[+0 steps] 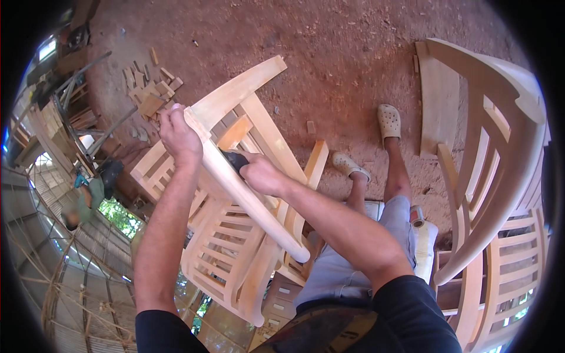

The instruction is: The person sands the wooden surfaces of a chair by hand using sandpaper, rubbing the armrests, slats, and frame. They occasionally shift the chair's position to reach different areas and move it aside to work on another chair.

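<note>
A pale wooden chair frame (265,126) lies tilted in front of me, its long rounded rail (253,203) running diagonally below my hands. My left hand (179,135) is closed around the upper end of that rail. In my right hand (262,175) is a dark object (235,160), held against the side of the rail near its upper end; its exact shape is mostly hidden by the fingers. A slatted part (220,250) of the chairs shows under the rail and my forearms.
More slatted wooden chairs (500,135) stand at the right. Wood offcuts (152,97) lie heaped on the earthen floor (341,59) at the upper left. Another person (88,197) is at the far left. A whitish container (425,238) stands beside my leg.
</note>
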The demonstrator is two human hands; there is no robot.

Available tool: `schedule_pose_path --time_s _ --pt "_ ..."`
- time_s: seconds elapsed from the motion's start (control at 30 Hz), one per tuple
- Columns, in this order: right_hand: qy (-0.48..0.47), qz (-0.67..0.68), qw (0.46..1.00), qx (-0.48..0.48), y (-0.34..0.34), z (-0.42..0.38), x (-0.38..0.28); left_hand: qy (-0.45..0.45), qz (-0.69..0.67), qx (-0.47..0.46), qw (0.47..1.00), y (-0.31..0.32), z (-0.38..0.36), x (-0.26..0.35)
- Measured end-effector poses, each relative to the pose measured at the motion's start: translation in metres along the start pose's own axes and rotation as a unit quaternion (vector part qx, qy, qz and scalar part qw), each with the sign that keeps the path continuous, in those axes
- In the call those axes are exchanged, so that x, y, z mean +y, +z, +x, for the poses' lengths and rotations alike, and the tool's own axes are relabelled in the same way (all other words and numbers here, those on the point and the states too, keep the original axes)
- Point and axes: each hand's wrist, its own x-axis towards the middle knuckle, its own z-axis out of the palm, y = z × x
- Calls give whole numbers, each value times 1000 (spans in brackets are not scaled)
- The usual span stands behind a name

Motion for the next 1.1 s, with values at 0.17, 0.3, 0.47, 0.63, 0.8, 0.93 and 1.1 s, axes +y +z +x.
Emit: schedule_pose_path --time_s 0.17,0.3,0.47,0.63,0.8,0.93,1.1 --pt "32 -34 999 -23 0 30 -21 8 37 -2 999 -3 -2 3" --pt "29 -41 999 -20 -8 27 -12 -4 47 -2 999 -3 -3 8" --pt "66 -42 997 -28 -6 39 -36 26 51 -1 998 -3 -2 6" --pt "-1 -180 981 -69 -18 12 34 32 70 -5 997 -5 -1 0" --pt "36 -67 997 0 -32 -10 1 34 54 -6 998 -4 2 -2" --pt "56 -23 998 -10 0 -8 -14 19 24 -10 999 -2 2 -5" --pt "68 -117 989 -58 -31 -86 110 24 40 -7 999 -3 0 -1"
